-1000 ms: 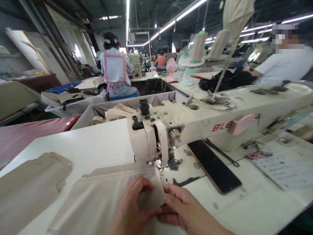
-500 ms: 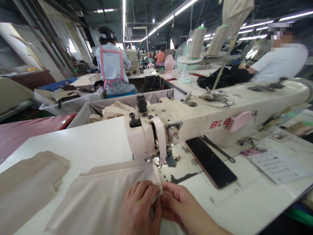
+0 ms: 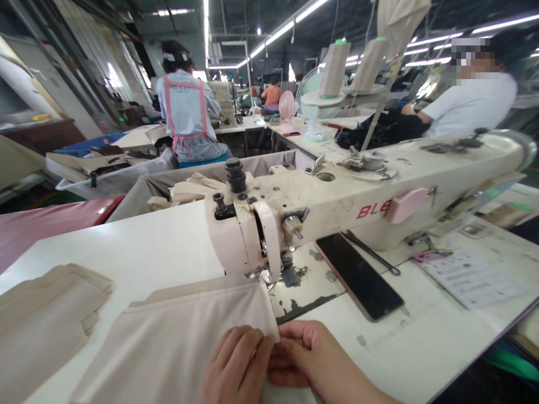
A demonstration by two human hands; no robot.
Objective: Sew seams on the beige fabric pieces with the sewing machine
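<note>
A beige fabric piece lies on the white table, its upper right corner at the needle area of the sewing machine. My left hand rests on the fabric near its right edge, fingers bent and pressed together on the cloth. Beside it, my right hand pinches that same edge between thumb and fingers. The two hands nearly touch, and the fingertips of the left are partly hidden. Another stack of beige fabric pieces lies at the left.
Right of the needle lie a black phone, dark tweezers and a printed sheet. Behind the table stands a cloth-lined bin with fabric. Thread cones and a pink fan stand farther back. Other people sit at machines.
Both hands have moved slightly down along the fabric's right edge, still holding it. The whole view has shifted a little to the left.
</note>
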